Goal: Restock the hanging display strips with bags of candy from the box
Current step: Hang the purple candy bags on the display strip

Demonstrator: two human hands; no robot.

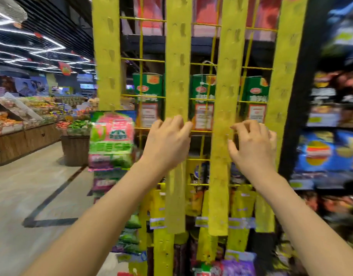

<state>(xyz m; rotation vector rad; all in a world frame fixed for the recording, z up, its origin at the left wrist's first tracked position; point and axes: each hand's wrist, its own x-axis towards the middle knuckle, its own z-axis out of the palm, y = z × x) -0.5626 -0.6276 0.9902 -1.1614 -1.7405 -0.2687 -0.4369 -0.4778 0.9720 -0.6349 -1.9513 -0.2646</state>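
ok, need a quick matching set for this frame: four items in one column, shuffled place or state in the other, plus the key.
Column 1
1. left hand
2. right hand
3. green and pink candy bags
4. green cartons

Column 2
A. behind the yellow wire grid, upright
B. hanging on the leftmost yellow strip
C. fingers curled at the second strip from the left
D. fingers curled at the third strip from the left

Pairs: 1-C, 2-D, 3-B, 4-A
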